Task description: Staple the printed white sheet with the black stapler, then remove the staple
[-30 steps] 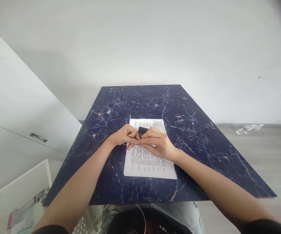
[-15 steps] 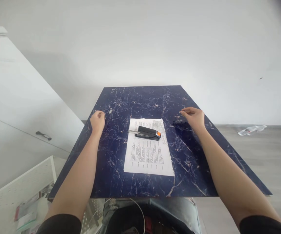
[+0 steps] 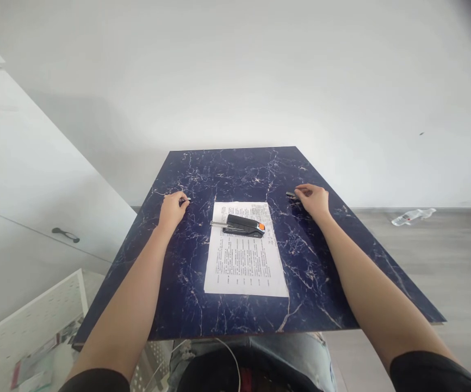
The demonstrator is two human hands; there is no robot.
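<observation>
I can't read the paper's (image 3: 239, 272) fine print (the black stapler (image 3: 241, 226) lies across it). The left hand (image 3: 173, 208) pinches a small pale piece (image 3: 189, 200); whether the right hand (image 3: 316, 200) grips the dark piece (image 3: 290, 195), I can't tell. Tabletop (image 3: 186, 316) separates paper from both hands.

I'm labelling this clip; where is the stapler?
In the head view, the black stapler lies on the far half of the printed paper, roughly between the left hand and the right hand.

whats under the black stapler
Under the black stapler lies printed paper, resting on the dark blue table. Whatever the page shows directly beneath the stapler is covered.
</observation>
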